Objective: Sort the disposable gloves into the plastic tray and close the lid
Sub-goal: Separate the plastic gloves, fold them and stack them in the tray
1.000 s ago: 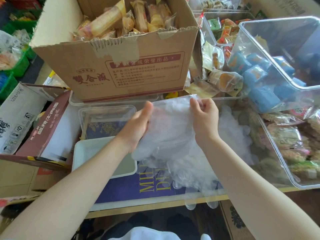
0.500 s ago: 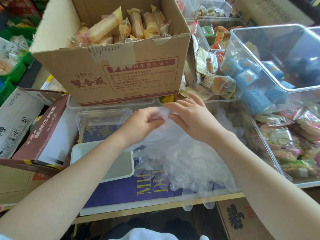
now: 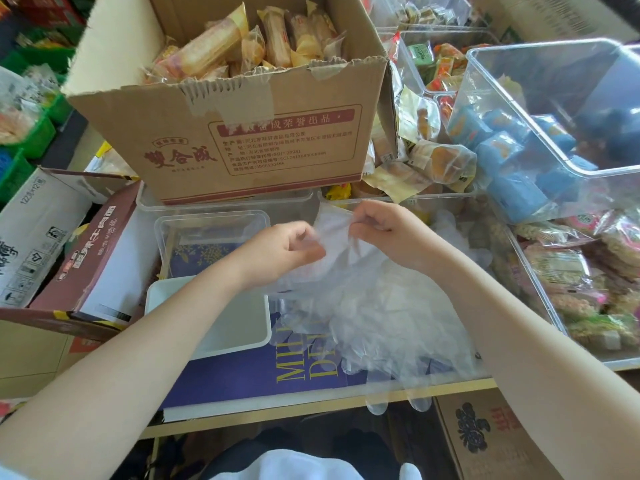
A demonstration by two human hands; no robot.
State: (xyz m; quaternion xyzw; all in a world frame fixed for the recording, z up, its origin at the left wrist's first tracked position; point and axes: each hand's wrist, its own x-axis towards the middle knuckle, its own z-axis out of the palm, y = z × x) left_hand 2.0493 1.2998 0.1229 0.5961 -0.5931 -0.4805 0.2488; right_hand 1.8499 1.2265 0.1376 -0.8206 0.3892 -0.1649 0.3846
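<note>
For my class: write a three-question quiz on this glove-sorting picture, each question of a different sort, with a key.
1. True or false: both hands pinch the top edge of the gloves.
2. Which lies nearer the cardboard box? A: the clear tray. B: the white lid.
3. Fill in: some glove fingertips hang over the table's ___ edge.

Key
1. True: left hand and right hand grip it.
2. A
3. front
</note>
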